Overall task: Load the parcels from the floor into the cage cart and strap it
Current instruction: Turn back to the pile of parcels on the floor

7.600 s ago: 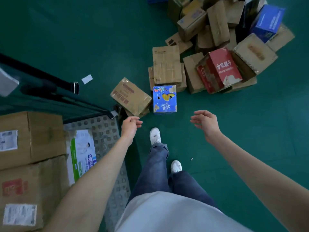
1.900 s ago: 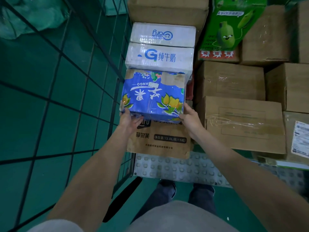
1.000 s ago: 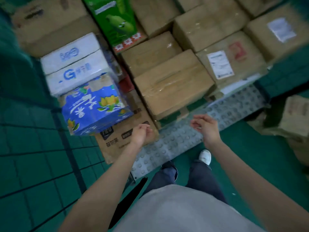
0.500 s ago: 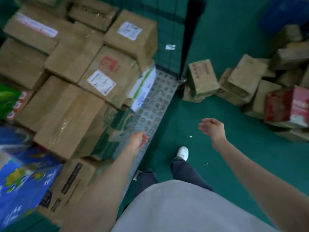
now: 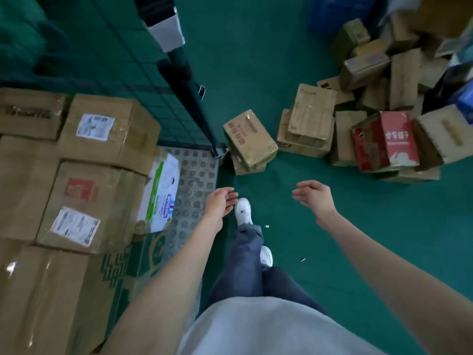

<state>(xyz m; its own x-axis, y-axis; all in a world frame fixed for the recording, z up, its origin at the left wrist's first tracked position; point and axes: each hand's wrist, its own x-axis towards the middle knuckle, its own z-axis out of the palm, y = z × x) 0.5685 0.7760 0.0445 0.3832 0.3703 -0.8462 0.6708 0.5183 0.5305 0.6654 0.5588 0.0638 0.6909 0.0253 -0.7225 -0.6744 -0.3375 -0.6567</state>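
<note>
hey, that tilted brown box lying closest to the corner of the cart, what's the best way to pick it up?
Probably with both hands from above, one on each long side of the tilted brown box. It leans on a smaller box beneath, so its lower edges look reachable. The left hand and right hand are both empty. The cart's corner post crowds the box's left end, so approach from the open floor side.

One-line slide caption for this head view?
Both hands, left and right, empty above the floor parcels beside the loaded cage cart.
</note>
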